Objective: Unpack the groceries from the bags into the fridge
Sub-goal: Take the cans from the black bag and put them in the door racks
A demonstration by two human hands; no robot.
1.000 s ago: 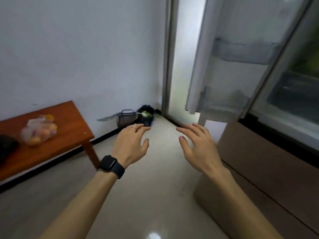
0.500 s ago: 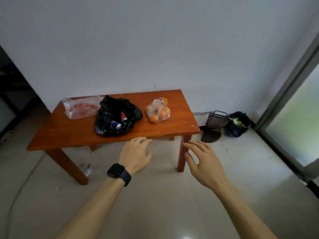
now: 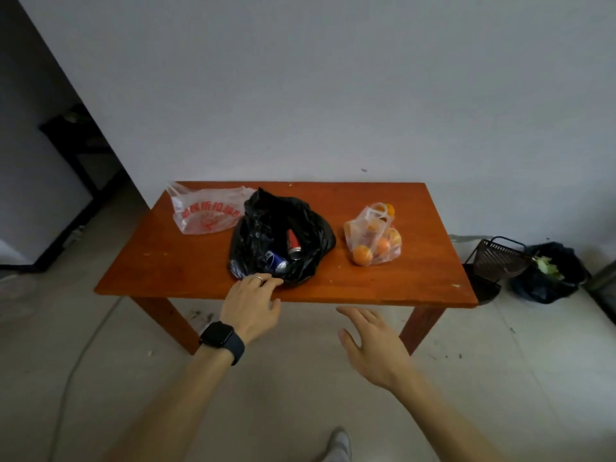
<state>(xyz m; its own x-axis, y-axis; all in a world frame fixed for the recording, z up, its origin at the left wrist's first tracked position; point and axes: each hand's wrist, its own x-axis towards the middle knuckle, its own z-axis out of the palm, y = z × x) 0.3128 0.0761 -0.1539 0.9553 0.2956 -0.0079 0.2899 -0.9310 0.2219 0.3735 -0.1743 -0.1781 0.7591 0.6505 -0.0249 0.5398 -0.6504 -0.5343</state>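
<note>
Three bags lie on a low wooden table [image 3: 383, 281]. A black bag [image 3: 266, 228] in the middle gapes open, showing a blue can [image 3: 275, 260] and a red can [image 3: 294, 243]. Left of it lies a flat clear bag with red print [image 3: 206, 213]. On the right sits a clear bag of oranges [image 3: 373, 240]. My left hand [image 3: 250, 303], with a watch and a ring, hovers at the table's front edge, fingertips at the black bag's near rim, holding nothing. My right hand [image 3: 373, 345] is open in front of the table, below its edge. The fridge is out of view.
A dark wire basket [image 3: 496, 258] and a black rubbish bag with green scraps [image 3: 550, 271] stand on the floor to the right of the table. A dark doorway [image 3: 66, 155] opens at the left. A cable [image 3: 76, 361] runs across the floor. My foot [image 3: 338, 445] shows at the bottom.
The view has swung left from the open fridge to the table, which now sits centred and nearer. Both hands have moved toward it; the left one now reaches the black bag's edge.
</note>
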